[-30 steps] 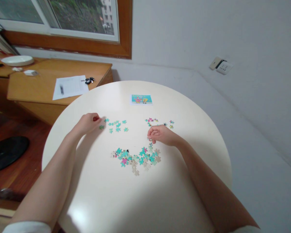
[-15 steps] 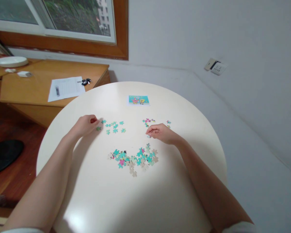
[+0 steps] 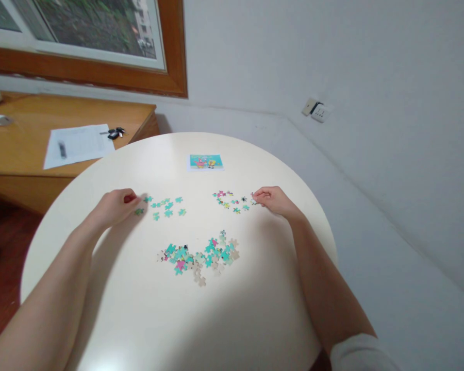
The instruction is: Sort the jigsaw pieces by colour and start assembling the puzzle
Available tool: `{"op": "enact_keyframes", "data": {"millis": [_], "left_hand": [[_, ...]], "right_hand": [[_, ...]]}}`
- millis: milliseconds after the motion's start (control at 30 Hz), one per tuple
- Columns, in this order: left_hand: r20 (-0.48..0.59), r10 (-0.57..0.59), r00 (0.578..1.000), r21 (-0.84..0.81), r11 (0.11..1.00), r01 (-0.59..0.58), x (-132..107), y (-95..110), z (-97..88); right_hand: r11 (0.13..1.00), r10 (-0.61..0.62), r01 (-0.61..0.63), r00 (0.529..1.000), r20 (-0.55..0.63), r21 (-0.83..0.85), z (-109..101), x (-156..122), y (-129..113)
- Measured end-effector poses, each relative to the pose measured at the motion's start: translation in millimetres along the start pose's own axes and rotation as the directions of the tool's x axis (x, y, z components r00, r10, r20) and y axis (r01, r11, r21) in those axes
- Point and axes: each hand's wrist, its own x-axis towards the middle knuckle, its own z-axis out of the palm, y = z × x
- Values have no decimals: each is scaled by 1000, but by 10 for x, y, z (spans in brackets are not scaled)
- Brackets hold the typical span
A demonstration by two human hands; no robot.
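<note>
My left hand point(image 3: 118, 207) is closed, thumb and fingertips pinched at the left edge of a loose group of green-teal puzzle pieces point(image 3: 168, 205). Whether a piece is between those fingers is hidden. On the other side, my right hand point(image 3: 275, 200) pinches a small puzzle piece point(image 3: 254, 201) at the table surface. Just left of it lie scattered pink, yellow and green puzzle pieces point(image 3: 227, 205). Nearer to me is a mixed heap of puzzle pieces point(image 3: 193, 257), some with their grey-beige backs up.
A picture card point(image 3: 205, 162) with cartoon figures lies toward the far side of the round white table point(image 3: 170, 330). Beyond the left edge, a wooden desk point(image 3: 131, 114) holds a paper sheet point(image 3: 81, 146) and keys point(image 3: 116, 133). A wall stands to the right.
My right hand has moved right and away from me across the scattered colourful pieces, with a piece at its fingertips. My left hand stays beside the green pieces. The view has turned slightly right.
</note>
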Motion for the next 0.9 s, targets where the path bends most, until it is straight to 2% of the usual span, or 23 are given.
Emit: {"op": "enact_keyframes", "data": {"millis": [167, 300, 467, 767, 900], "left_hand": [[-15, -7, 1000, -24, 1000, 7, -2, -31, 8], [-18, 14, 1000, -17, 1000, -14, -7, -28, 2], [2, 18, 1000, 8, 1000, -18, -21, 21, -24], [32, 20, 999, 16, 1000, -21, -36, 39, -28], [23, 23, 999, 33, 999, -24, -42, 58, -39]], "right_hand": [[997, 25, -11, 982, 186, -75, -74, -101, -94], [993, 43, -14, 969, 243, -120, -69, -126, -130], [984, 47, -5, 972, 231, -177, -33, -108, -120], [925, 50, 20, 984, 172, -380, -48, -114, -125], [919, 48, 16, 987, 152, -394, -48, -113, -115]]}}
